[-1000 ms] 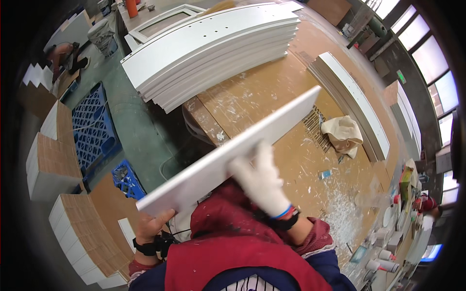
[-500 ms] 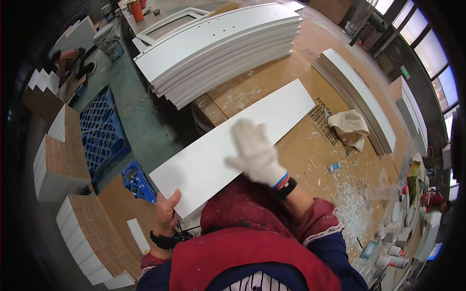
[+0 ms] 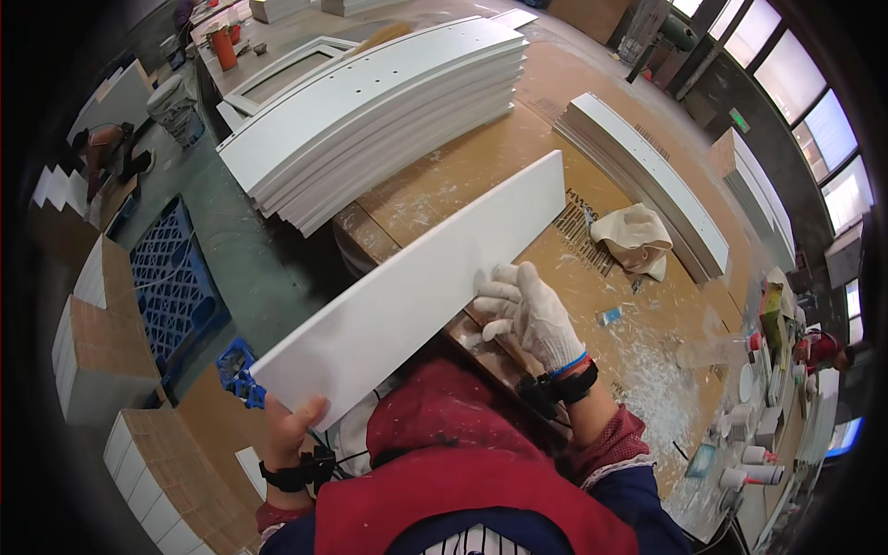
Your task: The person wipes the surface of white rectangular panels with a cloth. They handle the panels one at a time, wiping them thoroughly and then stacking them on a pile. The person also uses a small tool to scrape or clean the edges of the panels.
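A long white board (image 3: 416, 287) slants across the middle, tipped up with its broad face toward me. My bare left hand (image 3: 291, 421) grips its near-left end, thumb over the face and the other fingers hidden behind. My right hand (image 3: 536, 319), in an off-white knit glove, is beside the board's near long edge. Its fingers are loosely bent and apart, with nothing seen in them. The fingertips are close to the board; whether they touch it I cannot tell. A crumpled cream cloth (image 3: 634, 239) lies to the right on the cardboard-covered table (image 3: 573, 301).
A tall stack of white panels (image 3: 370, 88) stands at the far side, with a narrower stack (image 3: 647, 180) at right. Bottles (image 3: 758, 474) and a small blue packet (image 3: 610, 316) lie rightward. A blue pallet (image 3: 176, 277) and stacked boards (image 3: 148, 476) are at left; a person (image 3: 106, 157) bends beyond.
My right hand has come off the board's face to its near edge, its flat fingers now bent. The board has tipped more upright, still in my left hand. The whole view has shifted slightly.
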Available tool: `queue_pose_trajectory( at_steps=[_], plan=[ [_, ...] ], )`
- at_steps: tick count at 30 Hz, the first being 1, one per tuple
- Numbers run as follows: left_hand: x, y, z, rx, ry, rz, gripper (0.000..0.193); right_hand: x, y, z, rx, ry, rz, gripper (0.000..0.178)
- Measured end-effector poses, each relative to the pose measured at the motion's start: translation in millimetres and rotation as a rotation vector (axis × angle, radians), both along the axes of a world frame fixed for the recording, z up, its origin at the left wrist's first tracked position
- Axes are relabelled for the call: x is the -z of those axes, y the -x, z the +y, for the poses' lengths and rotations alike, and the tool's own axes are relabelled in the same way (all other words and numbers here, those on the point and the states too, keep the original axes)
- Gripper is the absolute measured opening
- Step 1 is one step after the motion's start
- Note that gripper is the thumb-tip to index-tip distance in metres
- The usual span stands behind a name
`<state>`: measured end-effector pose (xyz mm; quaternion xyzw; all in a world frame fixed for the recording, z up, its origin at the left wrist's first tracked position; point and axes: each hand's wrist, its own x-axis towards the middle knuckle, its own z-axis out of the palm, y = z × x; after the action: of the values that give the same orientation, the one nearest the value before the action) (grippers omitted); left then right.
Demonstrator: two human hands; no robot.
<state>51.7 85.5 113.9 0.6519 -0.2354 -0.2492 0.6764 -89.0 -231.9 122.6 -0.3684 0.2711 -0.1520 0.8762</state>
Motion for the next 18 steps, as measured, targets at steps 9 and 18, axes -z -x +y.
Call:
queue_pose_trajectory(
  at_steps=[9,18],
  plan=[
    [-59.0,-3.2,-14.5,0.29,-0.165,-1.049,0.023,-7.0,3.1,-0.6,0.293,-0.199,-0.221,0.039],
    [-29.8,-6.6,-49.0,-0.512,0.393,-0.294,0.051,-24.5,-43.8,-15.7,0.246,-0.018,-0.264,0.033]
  ],
)
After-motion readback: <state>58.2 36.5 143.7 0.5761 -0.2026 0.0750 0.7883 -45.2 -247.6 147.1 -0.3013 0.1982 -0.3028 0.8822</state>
